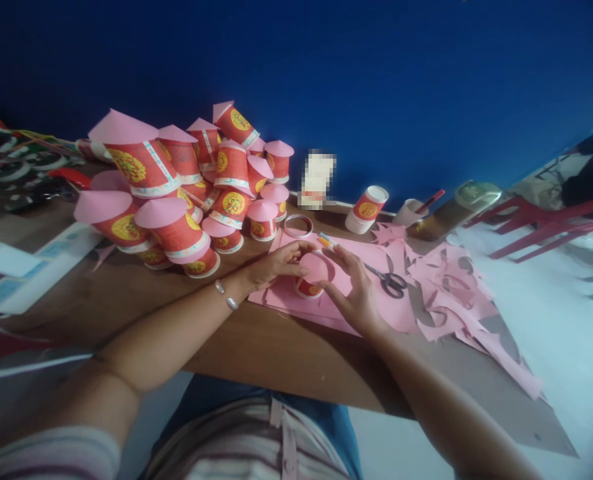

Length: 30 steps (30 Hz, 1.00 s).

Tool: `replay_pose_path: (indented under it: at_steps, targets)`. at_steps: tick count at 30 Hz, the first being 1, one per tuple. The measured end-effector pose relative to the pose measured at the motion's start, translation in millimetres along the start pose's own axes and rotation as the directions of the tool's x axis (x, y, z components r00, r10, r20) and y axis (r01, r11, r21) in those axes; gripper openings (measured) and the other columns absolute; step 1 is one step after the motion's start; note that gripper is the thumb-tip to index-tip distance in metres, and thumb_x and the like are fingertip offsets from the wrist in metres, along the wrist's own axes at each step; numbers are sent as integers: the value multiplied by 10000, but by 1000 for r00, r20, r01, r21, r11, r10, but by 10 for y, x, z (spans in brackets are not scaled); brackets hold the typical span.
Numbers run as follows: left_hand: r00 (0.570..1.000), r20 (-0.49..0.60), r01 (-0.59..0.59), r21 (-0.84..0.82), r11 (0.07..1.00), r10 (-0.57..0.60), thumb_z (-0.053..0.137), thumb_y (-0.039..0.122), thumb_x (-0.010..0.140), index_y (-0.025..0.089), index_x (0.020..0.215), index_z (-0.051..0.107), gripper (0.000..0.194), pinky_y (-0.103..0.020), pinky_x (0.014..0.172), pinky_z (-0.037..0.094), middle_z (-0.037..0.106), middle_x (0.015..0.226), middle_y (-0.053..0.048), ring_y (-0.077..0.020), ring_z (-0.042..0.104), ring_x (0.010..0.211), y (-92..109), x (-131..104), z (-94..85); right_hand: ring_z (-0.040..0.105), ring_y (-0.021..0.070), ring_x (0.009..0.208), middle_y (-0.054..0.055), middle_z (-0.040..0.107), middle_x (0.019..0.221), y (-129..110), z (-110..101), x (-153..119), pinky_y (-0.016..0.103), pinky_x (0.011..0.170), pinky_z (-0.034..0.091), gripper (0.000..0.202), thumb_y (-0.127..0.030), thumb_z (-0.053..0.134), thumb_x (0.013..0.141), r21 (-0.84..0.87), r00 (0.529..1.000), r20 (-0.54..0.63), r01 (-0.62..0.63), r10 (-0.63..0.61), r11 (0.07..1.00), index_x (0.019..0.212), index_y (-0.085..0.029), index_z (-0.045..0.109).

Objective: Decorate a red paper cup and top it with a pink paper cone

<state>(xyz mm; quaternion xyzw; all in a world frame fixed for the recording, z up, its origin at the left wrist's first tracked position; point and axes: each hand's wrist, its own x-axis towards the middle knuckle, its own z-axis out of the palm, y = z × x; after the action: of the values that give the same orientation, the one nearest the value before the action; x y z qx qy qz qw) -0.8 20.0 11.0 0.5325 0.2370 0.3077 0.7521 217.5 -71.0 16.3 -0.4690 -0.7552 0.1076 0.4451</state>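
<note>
Pink paper formed the cone [317, 268] on the red cup [307, 289] in the head view; the cup stood upon pink sheets [281, 301]. Left hand [282, 262] and right hand [352, 290], half-open with no closed grip showing, curved around the cone, seemingly steadying it. Scissors [392, 285] lay right of the cup, probably for easy reach; capped cups [179, 230] were piled left of it, likely saving room.

Scissors [384, 278], pink paper scraps [451, 312] and piled cups [232, 205] suggest a craft workspace.
</note>
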Motion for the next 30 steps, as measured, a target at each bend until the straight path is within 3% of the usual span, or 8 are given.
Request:
replay_pose_path:
  at_steps: [5, 13, 17, 22, 25, 30]
  targets:
    - [999, -8, -33, 49, 998, 33, 951, 440, 723, 251, 1277, 710, 632, -424, 1159, 405, 640, 1437, -113, -324, 507, 1436, 8, -17, 30, 607, 357, 1447, 159, 713, 1441, -9, -20, -7, 651, 1174, 503, 693, -428, 690, 1035, 28, 999, 13, -30, 30, 999, 1630, -283, 366]
    - [999, -37, 27, 184, 983, -21, 932, 338, 728, 228, 1288, 681, 624, -475, 1155, 418, 656, 1374, -101, -313, 578, 1338, 71, -52, 154, 644, 349, 1400, 135, 743, 1405, -14, -19, -15, 654, 1158, 519, 658, -371, 733, 1012, 27, 998, 28, -52, 52, 998, 1587, -291, 424]
    - [1000, -6, 10, 174, 985, -9, 929, 357, 733, 224, 1302, 678, 635, -481, 1159, 426, 652, 1395, -120, -323, 570, 1362, 46, -40, 110, 639, 336, 1421, 163, 680, 1491, -2, -25, -17, 643, 1193, 512, 651, -397, 703, 1031, 140, 996, 7, -88, 88, 986, 1597, -279, 404]
    - [999, 35, 17, 200, 980, -25, 981, 329, 669, 280, 1421, 624, 834, -473, 1111, 483, 574, 1532, -137, -336, 581, 1373, 65, -66, 55, 602, 319, 1465, 176, 620, 1559, 42, -15, -25, 603, 1185, 543, 702, -452, 715, 1016, 264, 989, -12, -142, 150, 954, 1606, -286, 372]
    - [997, 74, -19, 341, 940, -7, 981, 318, 671, 268, 1463, 600, 880, -454, 1051, 521, 671, 1383, -133, -319, 650, 1264, 115, -91, 92, 568, 317, 1497, 186, 590, 1588, 38, 21, -31, 625, 1226, 491, 769, -455, 740, 1000, 271, 992, -3, -119, 124, 955, 1627, -294, 324]
    - [997, 77, -63, 530, 846, 26, 889, 406, 779, 242, 1361, 659, 646, -382, 850, 550, 759, 1142, -92, -270, 708, 996, 83, -88, 174, 522, 332, 1534, 184, 605, 1575, 16, 121, -48, 687, 1263, 404, 873, -439, 751, 991, 218, 997, 6, -82, 83, 972, 1672, -309, 221]
